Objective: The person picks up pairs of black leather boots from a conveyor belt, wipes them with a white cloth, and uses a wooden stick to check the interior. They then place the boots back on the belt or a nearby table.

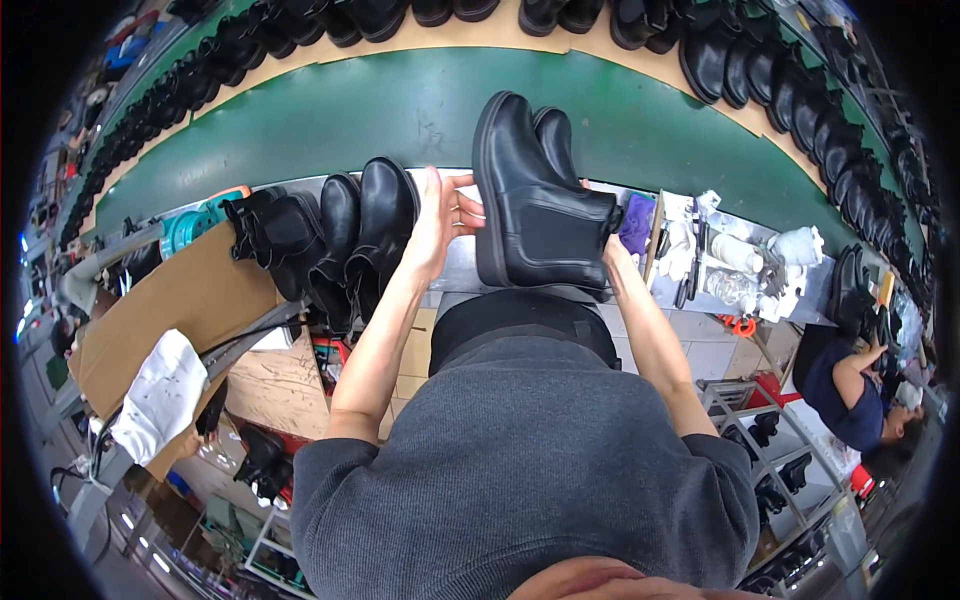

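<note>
A black ankle boot (530, 200) with an elastic side panel is held up in front of me, toe pointing away and sole facing left. My right hand (613, 250) grips it at the shaft opening; most of its fingers are hidden behind the leather. Just behind shows the toe of a second black boot (556, 138), the rest of it covered. My left hand (438, 222) is open beside the sole, fingers spread, their tips close to its edge; whether they touch it I cannot tell. Left of that hand, several black boots (372, 205) stand on the metal ledge.
Beyond the ledge runs a green bench surface (380, 105), with rows of black boots (705, 65) along its far side. White rags (735, 252) and a purple cloth (636, 222) lie at right. Cardboard (170, 310) and a tape dispenser (190, 228) are at left. Another person (845, 395) sits far right.
</note>
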Action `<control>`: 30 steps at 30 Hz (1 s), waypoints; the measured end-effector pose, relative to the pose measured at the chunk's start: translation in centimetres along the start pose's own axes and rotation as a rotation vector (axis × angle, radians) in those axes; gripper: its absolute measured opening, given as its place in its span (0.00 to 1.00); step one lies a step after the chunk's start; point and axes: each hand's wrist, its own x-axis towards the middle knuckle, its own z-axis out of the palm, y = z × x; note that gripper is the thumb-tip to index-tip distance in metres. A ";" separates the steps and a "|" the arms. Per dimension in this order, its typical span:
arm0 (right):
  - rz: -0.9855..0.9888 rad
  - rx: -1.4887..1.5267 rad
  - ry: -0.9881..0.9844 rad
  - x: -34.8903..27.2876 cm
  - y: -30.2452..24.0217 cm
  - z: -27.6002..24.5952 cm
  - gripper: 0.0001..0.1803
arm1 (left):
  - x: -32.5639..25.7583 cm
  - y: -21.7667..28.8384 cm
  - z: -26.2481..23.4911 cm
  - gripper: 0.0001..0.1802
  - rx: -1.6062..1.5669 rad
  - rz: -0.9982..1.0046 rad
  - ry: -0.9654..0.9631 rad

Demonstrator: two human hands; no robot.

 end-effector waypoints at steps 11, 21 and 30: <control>-0.455 -0.387 0.238 -2.8 -2.0 0.2 0.48 | 1.2 -1.7 -0.2 0.47 -0.442 -0.288 -0.140; -0.810 -0.830 0.213 -6.3 -2.9 6.4 0.46 | 4.2 -5.7 2.5 0.46 -0.750 -0.111 -0.409; -1.047 -0.827 0.372 -1.1 -0.4 3.1 0.42 | 3.5 -3.3 3.2 0.36 -0.093 0.650 0.098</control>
